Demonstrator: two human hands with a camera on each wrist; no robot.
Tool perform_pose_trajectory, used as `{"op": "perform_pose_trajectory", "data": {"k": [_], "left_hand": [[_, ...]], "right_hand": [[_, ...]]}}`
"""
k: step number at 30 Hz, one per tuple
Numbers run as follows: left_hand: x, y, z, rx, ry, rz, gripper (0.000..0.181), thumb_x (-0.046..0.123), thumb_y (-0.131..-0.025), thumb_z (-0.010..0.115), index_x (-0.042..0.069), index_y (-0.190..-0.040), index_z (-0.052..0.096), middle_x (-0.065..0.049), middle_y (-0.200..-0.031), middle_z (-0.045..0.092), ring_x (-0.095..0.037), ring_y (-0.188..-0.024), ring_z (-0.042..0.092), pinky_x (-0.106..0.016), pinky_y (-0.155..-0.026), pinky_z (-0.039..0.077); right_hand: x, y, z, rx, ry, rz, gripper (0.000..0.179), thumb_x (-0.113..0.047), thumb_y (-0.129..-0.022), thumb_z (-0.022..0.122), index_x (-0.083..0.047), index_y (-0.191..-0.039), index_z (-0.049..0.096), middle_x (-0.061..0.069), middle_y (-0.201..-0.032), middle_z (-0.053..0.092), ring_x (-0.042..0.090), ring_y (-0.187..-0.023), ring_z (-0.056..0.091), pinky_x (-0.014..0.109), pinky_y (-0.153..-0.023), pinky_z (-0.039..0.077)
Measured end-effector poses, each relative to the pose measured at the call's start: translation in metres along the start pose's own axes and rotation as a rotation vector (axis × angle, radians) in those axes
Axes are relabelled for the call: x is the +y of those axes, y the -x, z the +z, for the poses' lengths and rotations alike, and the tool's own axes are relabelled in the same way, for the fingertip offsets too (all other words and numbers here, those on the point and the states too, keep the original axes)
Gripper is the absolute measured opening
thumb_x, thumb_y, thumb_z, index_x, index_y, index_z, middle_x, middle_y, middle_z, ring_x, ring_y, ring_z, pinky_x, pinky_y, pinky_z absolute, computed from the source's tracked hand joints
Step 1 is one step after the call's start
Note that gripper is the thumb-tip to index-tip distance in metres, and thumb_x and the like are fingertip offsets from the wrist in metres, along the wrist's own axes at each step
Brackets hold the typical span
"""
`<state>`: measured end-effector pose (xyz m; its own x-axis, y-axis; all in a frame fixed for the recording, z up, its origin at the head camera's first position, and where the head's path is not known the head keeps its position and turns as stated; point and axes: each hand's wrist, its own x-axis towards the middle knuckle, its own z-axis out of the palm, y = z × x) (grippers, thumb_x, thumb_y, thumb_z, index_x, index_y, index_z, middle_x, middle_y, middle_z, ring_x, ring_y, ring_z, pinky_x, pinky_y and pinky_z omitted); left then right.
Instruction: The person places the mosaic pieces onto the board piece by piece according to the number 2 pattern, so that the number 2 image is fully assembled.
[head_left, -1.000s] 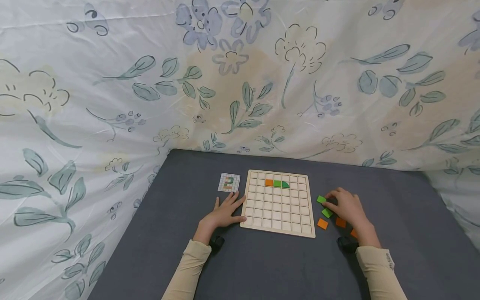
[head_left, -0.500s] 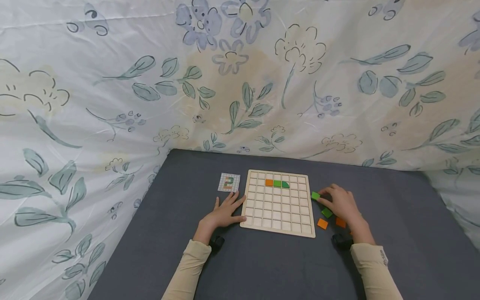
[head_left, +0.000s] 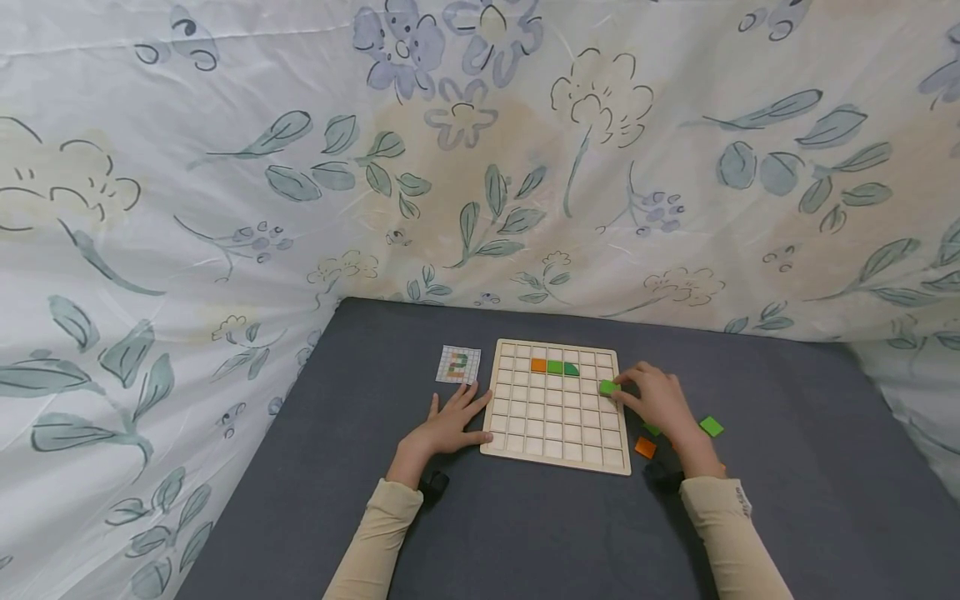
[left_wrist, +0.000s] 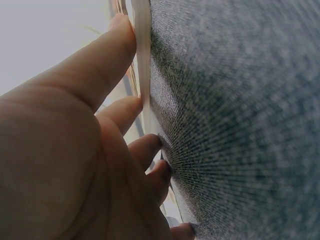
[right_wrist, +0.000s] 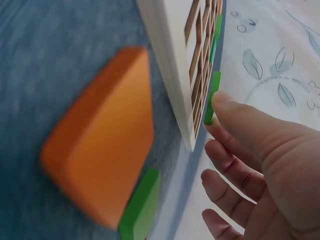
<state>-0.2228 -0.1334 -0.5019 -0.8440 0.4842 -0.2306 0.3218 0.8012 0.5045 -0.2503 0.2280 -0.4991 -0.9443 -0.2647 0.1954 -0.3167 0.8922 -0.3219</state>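
Observation:
A wooden grid board [head_left: 555,425] lies on the dark cloth, with an orange square tile [head_left: 538,365], a green square tile [head_left: 555,367] and a darker green tile with a curved edge [head_left: 572,369] side by side in its second row. My right hand [head_left: 660,400] pinches another green tile [head_left: 608,387] between thumb and index finger over the board's right side. In the right wrist view that held tile [right_wrist: 213,97] stands out past the thumb tip. My left hand [head_left: 447,423] rests with spread fingers at the board's left edge, thumb and index finger touching it.
A small pattern card [head_left: 457,365] with a coloured figure on a grid lies left of the board. Right of it lie an orange tile [head_left: 645,447], a partly covered green tile [head_left: 651,429] and a green tile [head_left: 711,427]. Other orange tiles are mostly hidden under the right arm.
My right hand has carried the green tile leftward from the loose tiles to above the board's right side. A green tile at the far right has come into view. The left hand stays put.

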Motion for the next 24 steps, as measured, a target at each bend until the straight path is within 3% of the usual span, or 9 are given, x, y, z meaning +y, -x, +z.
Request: {"op": "perform_pose_trajectory", "data": {"k": [11,16,24], "left_hand": [[0.000,0.000,0.000,0.008,-0.001,0.001,0.073,0.045,-0.090,0.056,0.022,-0.149,0.022,-0.009,-0.156,0.010,-0.029,-0.144,0.004,-0.065,-0.107,-0.004],[0.000,0.000,0.000,0.007,-0.001,-0.002,0.073,0.045,-0.090,0.056,0.022,-0.149,0.022,-0.009,-0.156,0.010,-0.029,-0.144,0.004,-0.064,-0.107,-0.004],[0.002,0.002,-0.001,0.006,0.006,0.001,0.073,0.044,-0.090,0.056,0.020,-0.149,0.022,-0.011,-0.156,0.010,-0.030,-0.143,0.004,-0.065,-0.107,-0.004]], "right_hand": [[-0.013,-0.012,0.011,-0.013,-0.011,-0.055,0.025,-0.029,-0.084,0.069,-0.009,-0.099,0.071,0.006,-0.096,0.061,0.021,-0.077,0.054,0.046,-0.071,0.038],[-0.014,-0.016,0.014,-0.034,-0.005,-0.050,0.026,-0.030,-0.084,0.069,-0.010,-0.100,0.071,0.007,-0.100,0.060,0.024,-0.085,0.056,0.050,-0.077,0.039],[-0.022,-0.019,0.010,-0.044,-0.020,-0.073,0.025,-0.028,-0.084,0.069,-0.009,-0.100,0.070,0.006,-0.095,0.059,0.024,-0.082,0.056,0.050,-0.076,0.039]]}}
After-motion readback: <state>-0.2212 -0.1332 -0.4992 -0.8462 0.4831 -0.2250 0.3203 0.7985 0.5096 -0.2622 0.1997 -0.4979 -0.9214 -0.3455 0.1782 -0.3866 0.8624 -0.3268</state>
